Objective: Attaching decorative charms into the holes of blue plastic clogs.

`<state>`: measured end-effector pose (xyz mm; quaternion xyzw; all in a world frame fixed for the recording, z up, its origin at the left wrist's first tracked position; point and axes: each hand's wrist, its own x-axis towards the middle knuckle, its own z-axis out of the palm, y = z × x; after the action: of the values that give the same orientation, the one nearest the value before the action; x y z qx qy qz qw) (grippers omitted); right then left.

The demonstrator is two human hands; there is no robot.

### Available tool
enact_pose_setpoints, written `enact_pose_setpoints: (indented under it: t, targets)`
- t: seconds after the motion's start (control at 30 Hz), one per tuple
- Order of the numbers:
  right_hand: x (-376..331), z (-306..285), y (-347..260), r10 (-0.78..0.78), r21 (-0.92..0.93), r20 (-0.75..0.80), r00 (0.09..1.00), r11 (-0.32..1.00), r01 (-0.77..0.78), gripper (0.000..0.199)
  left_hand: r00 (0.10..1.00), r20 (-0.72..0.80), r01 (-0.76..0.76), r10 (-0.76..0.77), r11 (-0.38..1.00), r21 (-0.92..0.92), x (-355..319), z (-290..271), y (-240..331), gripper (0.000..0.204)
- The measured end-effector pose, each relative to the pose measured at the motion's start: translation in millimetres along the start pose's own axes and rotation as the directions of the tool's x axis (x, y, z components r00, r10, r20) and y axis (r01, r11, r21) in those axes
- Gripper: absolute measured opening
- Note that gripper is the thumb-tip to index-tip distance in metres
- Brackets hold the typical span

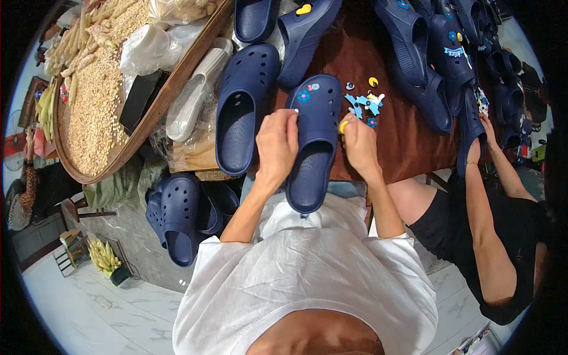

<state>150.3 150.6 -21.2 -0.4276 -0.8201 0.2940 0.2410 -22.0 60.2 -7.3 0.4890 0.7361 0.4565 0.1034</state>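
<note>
A navy clog [319,121] lies in front of me, its heel end toward my body and overhanging the table edge. A blue flower charm [304,96] and a small pink-and-white charm [314,87] sit on its upper. My left hand [277,145] is closed against the clog's left side, with a small white bit at its fingertips that I cannot identify. At the clog's right side, my right hand [362,148] pinches a round yellow charm [343,126]. Loose blue, white and yellow charms [368,105] lie on the brown cloth just beyond that hand.
Other navy clogs [247,109] stand left, behind and to the right. A white shoe form [198,89] lies beside a woven tray [148,118] of pale kernels. More clogs [179,207] hang below left. On the right, a co-worker's hands [480,139] hold another clog.
</note>
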Motion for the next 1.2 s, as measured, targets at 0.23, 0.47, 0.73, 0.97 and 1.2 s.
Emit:
enact_pose_setpoints:
  t: [0.23, 0.47, 0.73, 0.97, 1.2]
  targets:
    - [2.9, 9.4, 19.7, 0.141, -0.006, -0.091, 0.986, 0.99, -0.142, 0.035, 0.999, -0.043, -0.002, -0.003, 0.995, -0.101, 0.7, 3.9, -6.7, 0.007]
    - [0.2, -23.4, -29.1, 0.015, 0.3, 0.008, 1.0, 0.954, -0.017, 0.02, 0.996, -0.031, 0.081, -0.085, 0.988, -0.132, -1.4, 3.2, -7.1, 0.009]
    - [-10.1, -7.0, -29.0, -0.092, 0.276, -0.052, 0.994, 0.956, 0.103, 0.02, 0.984, -0.075, 0.138, -0.164, 0.954, -0.268, -7.6, 16.1, -16.2, 0.014]
    - [-11.8, -7.4, -27.1, -0.077, 0.346, -0.021, 0.997, 0.935, 0.079, 0.016, 0.945, 0.018, 0.302, -0.327, 0.849, -0.435, -10.0, 17.2, -19.4, 0.019]
    - [-8.4, -11.0, -8.3, -0.014, 0.395, 0.009, 1.0, 0.919, 0.01, 0.013, 0.953, 0.066, 0.277, -0.296, 0.762, -0.584, -5.4, 7.4, 3.2, 0.024]
